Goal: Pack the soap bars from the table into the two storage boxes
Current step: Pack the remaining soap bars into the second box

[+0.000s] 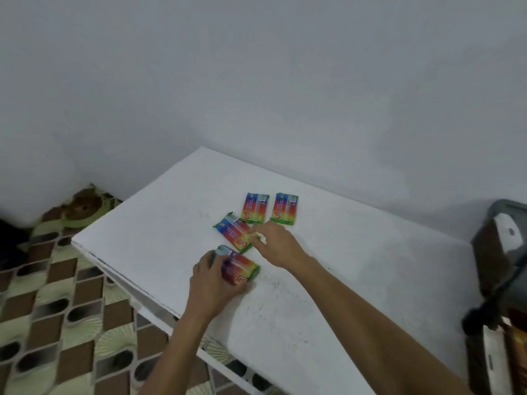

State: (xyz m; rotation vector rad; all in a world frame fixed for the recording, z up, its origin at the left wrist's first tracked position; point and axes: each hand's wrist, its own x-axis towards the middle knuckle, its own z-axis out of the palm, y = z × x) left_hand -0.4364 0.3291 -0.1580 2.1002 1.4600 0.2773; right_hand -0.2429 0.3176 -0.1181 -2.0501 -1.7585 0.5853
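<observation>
The left hand (212, 276) grips the nearest soap bar (241, 266), and the right hand (275, 245) pinches the tilted soap bar (231, 230) just beyond, both on the white bench (328, 295). A grey-lidded box (503, 246) stands at the right. The far-left soap bar (254, 208) and the far-right soap bar (284, 208) lie side by side.

The left hand (212, 283) hides the left edge of the near bar (242, 267). Fingertips of the right hand (275, 245) cover one end of the second bar (232, 230), grip unclear. Wrapper print is unreadably blurred. The frame's right edge cuts off a blurred grey box (502, 252).

Single head view, looking forward and down, close over white table (328, 280) against wall (256, 81)
</observation>
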